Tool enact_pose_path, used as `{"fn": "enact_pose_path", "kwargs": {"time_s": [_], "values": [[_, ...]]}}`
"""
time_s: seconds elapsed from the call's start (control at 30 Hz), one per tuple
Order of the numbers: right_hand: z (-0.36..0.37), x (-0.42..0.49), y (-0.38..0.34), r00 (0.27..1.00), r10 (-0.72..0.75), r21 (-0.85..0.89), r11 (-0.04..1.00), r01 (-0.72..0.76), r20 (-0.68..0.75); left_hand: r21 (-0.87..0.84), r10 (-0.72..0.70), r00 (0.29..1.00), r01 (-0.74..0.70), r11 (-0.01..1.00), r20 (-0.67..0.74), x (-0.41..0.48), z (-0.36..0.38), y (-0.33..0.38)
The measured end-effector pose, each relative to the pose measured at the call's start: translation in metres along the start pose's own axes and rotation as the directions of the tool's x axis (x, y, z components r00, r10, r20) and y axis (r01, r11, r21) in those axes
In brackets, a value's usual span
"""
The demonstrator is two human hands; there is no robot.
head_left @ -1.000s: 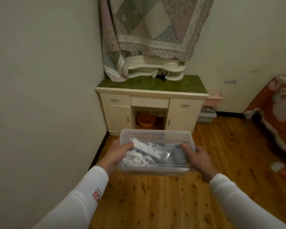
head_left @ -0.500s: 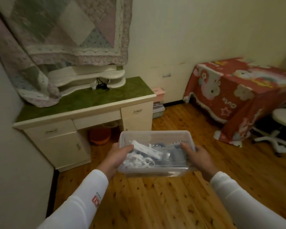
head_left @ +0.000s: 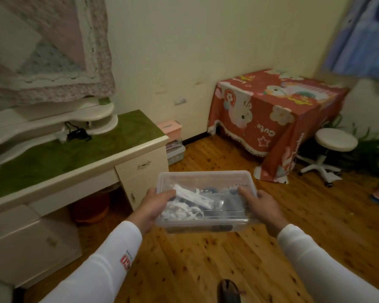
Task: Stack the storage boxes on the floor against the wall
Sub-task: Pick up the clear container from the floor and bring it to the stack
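Wooden floor (head_left: 315,226) fills the lower frame, with a cream wall (head_left: 184,51) across the top and a green-topped desk (head_left: 74,154) at left. At centre frame, held clear above the floor, is a clear lidless box (head_left: 206,201) of white and grey oddments. The left hand (head_left: 154,203) clasps its left end and the right hand (head_left: 264,204) its right end, thumbs hooked over the rim and fingers wrapped beneath.

It looks light and fairly stiff, though thin plastic of this kind may flex, and its smooth walls could slip; with no lid, tilting would spill the contents. Gripping both short ends, as now, seems the soundest hold.

Against the wall, just right of the desk, a pink box (head_left: 170,127) sits on other boxes (head_left: 175,152), probably the stack to join. Open floor lies between there and the red-draped table (head_left: 271,119) at right; the desk corner and a white stool (head_left: 335,143) at far right are the edges to mind.
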State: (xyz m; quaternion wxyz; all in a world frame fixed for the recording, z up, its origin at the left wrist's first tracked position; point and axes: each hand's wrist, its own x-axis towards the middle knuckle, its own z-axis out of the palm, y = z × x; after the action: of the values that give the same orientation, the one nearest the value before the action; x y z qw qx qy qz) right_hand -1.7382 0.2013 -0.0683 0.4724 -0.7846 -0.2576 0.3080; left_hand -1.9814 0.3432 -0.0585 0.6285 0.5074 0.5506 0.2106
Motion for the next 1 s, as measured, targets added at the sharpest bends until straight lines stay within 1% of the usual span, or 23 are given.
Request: {"fn": "enact_pose_path", "kwargs": {"time_s": [0.07, 0.17, 0.3, 0.43, 0.57, 0.7, 0.77, 0.9, 1.0], "values": [[-0.006, 0.036, 0.0, 1.0, 0.012, -0.005, 1.0, -0.012, 0.003, 0.007, 0.002, 1.0, -0.002, 1.0, 0.004, 0.026, 0.018, 0.012], [-0.019, 0.095, -0.006, 0.999, 0.034, 0.002, 0.999, -0.034, 0.035, 0.003, -0.007, 0.999, 0.007, 1.0, -0.039, 0.067, 0.049, 0.035], [-0.037, 0.172, -0.021, 0.995, 0.029, -0.006, 1.0, -0.028, 0.097, -0.019, -0.028, 0.998, 0.027, 0.999, -0.058, 0.119, 0.087, 0.067], [-0.047, 0.234, -0.036, 0.993, 0.021, -0.034, 0.999, -0.017, 0.115, -0.032, -0.043, 0.996, 0.04, 0.999, -0.076, 0.16, 0.11, 0.095], [-0.048, 0.286, -0.049, 0.99, 0.024, -0.053, 0.998, -0.017, 0.136, -0.064, -0.057, 0.996, 0.053, 0.997, -0.072, 0.196, 0.123, 0.118], [-0.038, 0.345, -0.064, 0.992, 0.028, -0.103, 0.995, -0.015, 0.119, -0.121, -0.099, 0.99, 0.087, 0.989, -0.103, 0.247, 0.136, 0.143], [-0.032, 0.364, -0.07, 0.993, 0.033, -0.135, 0.991, -0.017, 0.116, -0.149, -0.107, 0.99, 0.093, 0.984, -0.09, 0.266, 0.139, 0.153], [-0.015, 0.43, -0.085, 0.993, 0.041, -0.165, 0.986, -0.022, 0.111, -0.168, -0.122, 0.992, 0.114, 0.979, -0.041, 0.333, 0.143, 0.177], [0.002, 0.483, -0.104, 0.992, 0.036, -0.184, 0.983, -0.013, 0.122, -0.164, -0.114, 0.993, 0.106, 0.981, -0.04, 0.39, 0.137, 0.202]]}}
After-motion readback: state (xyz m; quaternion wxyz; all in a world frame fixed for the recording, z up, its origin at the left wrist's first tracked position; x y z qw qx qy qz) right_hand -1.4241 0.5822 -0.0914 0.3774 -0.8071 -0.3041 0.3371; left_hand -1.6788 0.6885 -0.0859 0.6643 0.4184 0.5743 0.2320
